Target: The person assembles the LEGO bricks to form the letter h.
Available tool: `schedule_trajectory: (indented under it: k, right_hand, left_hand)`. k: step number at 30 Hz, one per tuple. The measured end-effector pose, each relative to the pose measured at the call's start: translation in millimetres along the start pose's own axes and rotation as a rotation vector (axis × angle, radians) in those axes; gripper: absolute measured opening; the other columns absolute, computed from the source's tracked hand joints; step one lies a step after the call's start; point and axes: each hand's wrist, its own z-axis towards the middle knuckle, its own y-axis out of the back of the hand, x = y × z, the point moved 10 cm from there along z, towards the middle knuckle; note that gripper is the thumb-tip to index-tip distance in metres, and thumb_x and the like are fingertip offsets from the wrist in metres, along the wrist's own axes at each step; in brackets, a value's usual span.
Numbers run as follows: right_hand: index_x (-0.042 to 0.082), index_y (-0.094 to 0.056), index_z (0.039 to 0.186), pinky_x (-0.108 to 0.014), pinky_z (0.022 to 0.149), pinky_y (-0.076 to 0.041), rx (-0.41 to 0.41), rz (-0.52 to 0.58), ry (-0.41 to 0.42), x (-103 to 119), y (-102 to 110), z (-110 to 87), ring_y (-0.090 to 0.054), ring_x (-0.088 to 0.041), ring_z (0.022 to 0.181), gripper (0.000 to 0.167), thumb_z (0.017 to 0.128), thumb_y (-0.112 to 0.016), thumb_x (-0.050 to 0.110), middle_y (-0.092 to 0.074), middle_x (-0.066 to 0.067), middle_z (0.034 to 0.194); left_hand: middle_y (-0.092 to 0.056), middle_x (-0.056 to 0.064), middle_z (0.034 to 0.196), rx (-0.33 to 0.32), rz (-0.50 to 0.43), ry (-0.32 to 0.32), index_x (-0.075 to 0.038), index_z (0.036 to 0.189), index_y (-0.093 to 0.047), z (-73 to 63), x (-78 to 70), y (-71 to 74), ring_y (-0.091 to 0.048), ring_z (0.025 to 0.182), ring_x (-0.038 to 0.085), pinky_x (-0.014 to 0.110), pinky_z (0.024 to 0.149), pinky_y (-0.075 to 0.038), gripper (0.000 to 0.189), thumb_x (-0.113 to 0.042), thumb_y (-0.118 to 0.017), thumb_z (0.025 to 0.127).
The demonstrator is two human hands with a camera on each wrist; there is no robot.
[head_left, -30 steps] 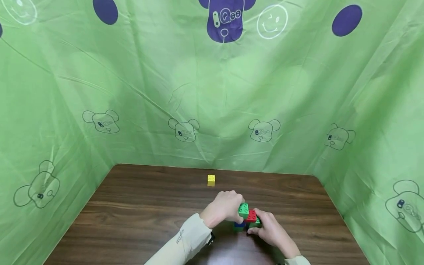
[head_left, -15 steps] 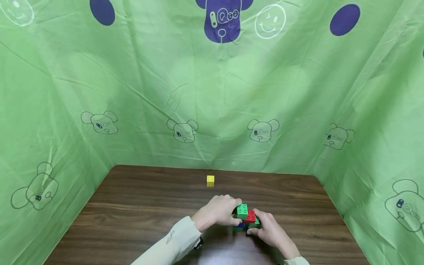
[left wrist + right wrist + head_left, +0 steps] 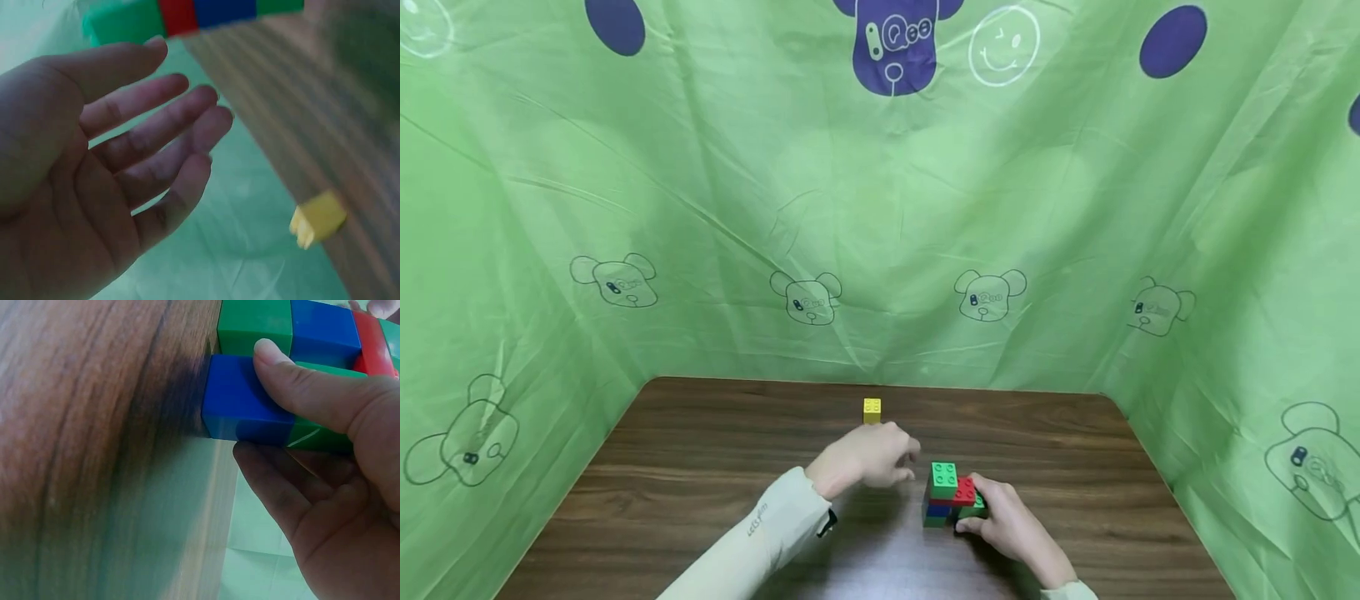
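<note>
Toy building bricks stand joined in a stack on the table. A green brick [image 3: 944,477] tops its left column, above a red brick [image 3: 964,491] that reaches across to the right column. Beneath the red one, the left column has a blue brick [image 3: 325,334] over a green brick [image 3: 256,328]. My right hand [image 3: 1009,523] grips the right column, thumb on one side and fingers on the other, around a blue brick [image 3: 244,400] and the green one above it. My left hand [image 3: 871,455] hovers left of the stack, fingers loosely bent, holding nothing.
A single yellow brick [image 3: 872,408] sits toward the back of the wooden table [image 3: 715,442], just beyond my left hand in the head view. Green printed cloth [image 3: 880,208] hangs behind the table and along both sides.
My left hand has let go of the top green brick and moved left, away from the stack. The right hand keeps its grip, and the stack stays in place.
</note>
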Motion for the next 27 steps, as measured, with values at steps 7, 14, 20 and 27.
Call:
schedule_trajectory:
  k: [7, 14, 20, 27]
  right_hand:
    - [0.02, -0.062, 0.102, -0.026, 0.07, -0.052, -0.006, -0.024, -0.004, -3, 2, -0.1, -0.059, 0.001, 0.08, 0.036, 0.077, -0.088, 0.019, -0.068, 0.011, 0.089]
    - [0.02, -0.061, 0.1, -0.026, 0.069, -0.051, -0.017, -0.018, 0.014, 1, 5, -0.3, -0.058, 0.001, 0.08, 0.035, 0.077, -0.088, 0.022, -0.068, 0.011, 0.088]
    - [0.02, -0.062, 0.102, -0.027, 0.071, -0.053, -0.009, -0.01, 0.014, 0, 3, -0.1, -0.06, -0.001, 0.082, 0.035, 0.079, -0.087, 0.023, -0.068, 0.011, 0.09]
    - [0.02, -0.062, 0.104, -0.027, 0.073, -0.054, 0.002, -0.001, 0.029, 1, 0, 0.6, -0.063, -0.002, 0.085, 0.035, 0.08, -0.087, 0.022, -0.07, 0.01, 0.092]
  left_hand:
    - [-0.067, 0.008, 0.127, -0.201, 0.096, 0.094, -0.014, 0.134, -0.063, 10.8, 47.6, 41.8, -0.069, 0.104, 0.027, 0.042, 0.089, -0.056, 0.048, -0.038, -0.072, 0.093]
    - [-0.057, 0.008, 0.145, -0.256, 0.029, 0.201, -0.015, 0.148, -0.051, 25.8, 98.2, 46.0, -0.061, 0.125, 0.031, 0.048, 0.098, -0.052, 0.062, -0.043, -0.068, 0.096]
    - [-0.051, 0.009, 0.152, -0.255, 0.02, 0.258, -0.014, 0.152, -0.045, 39.3, 119.6, 24.0, -0.059, 0.127, 0.032, 0.048, 0.093, -0.054, 0.069, -0.043, -0.07, 0.095]
    - [-0.066, 0.01, 0.13, -0.169, 0.028, 0.371, -0.012, 0.135, -0.06, 49.0, 141.6, -21.4, -0.066, 0.113, 0.033, 0.052, 0.086, -0.055, 0.061, -0.041, -0.08, 0.086]
